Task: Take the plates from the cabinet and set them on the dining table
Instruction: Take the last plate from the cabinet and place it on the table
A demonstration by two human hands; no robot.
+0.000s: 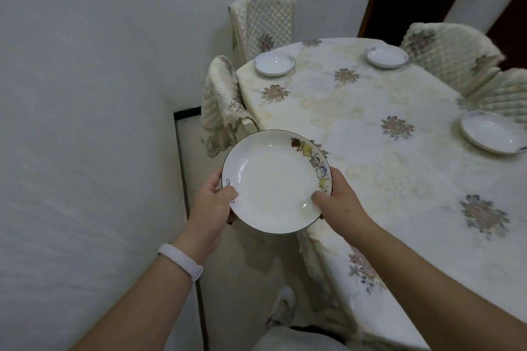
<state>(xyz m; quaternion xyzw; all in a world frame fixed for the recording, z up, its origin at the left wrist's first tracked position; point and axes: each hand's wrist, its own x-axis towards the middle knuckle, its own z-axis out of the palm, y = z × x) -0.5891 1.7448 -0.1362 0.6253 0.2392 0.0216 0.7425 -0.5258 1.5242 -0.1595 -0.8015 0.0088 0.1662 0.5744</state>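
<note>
Table-edge: plate point(273, 179) between both hands.

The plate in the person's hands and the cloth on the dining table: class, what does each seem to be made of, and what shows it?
Plate: probably glazed ceramic; glossy white with bright glints, a thin dark rim line and printed cartoon figures.
Tablecloth: probably woven fabric, matt cream with flower motifs; it drapes and folds over the table's edge.

Arms: were bare, no sleeves showing.
Left wrist: wore a plain white band point(180, 261).
Legs: light trousers point(296, 339).
Foot: a white shoe point(283, 306).
</note>
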